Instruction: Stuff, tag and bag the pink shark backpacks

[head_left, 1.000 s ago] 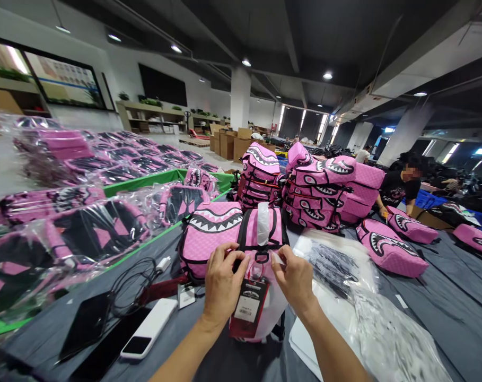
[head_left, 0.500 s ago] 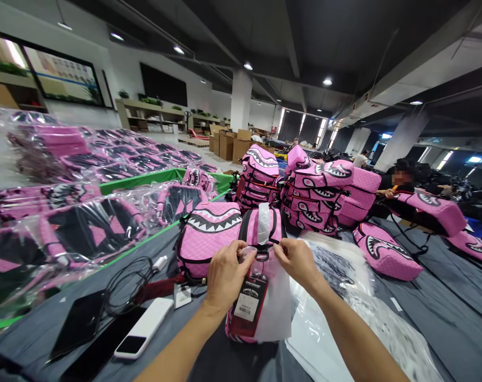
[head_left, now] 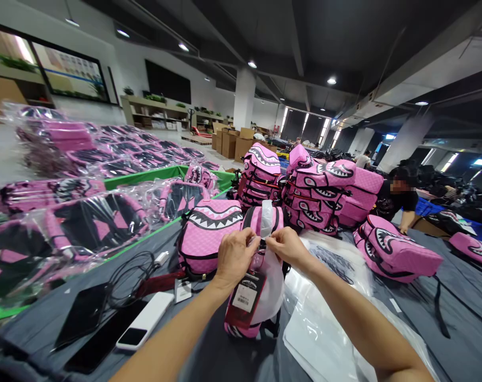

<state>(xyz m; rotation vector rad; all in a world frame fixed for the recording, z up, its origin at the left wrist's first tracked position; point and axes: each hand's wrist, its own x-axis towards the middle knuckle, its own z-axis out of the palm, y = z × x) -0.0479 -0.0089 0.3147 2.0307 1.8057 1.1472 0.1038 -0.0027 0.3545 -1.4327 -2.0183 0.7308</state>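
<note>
The bag lies on the table directly before the person; the left hand and right hand each press thumb and forefinger together near its top, apparently pinching the white sheet, perhaps to steady it, though the exact grip is hidden. The tag hangs below. A second bag crowds the left, stacked bags block the far side, and plastic covers the right.
</note>
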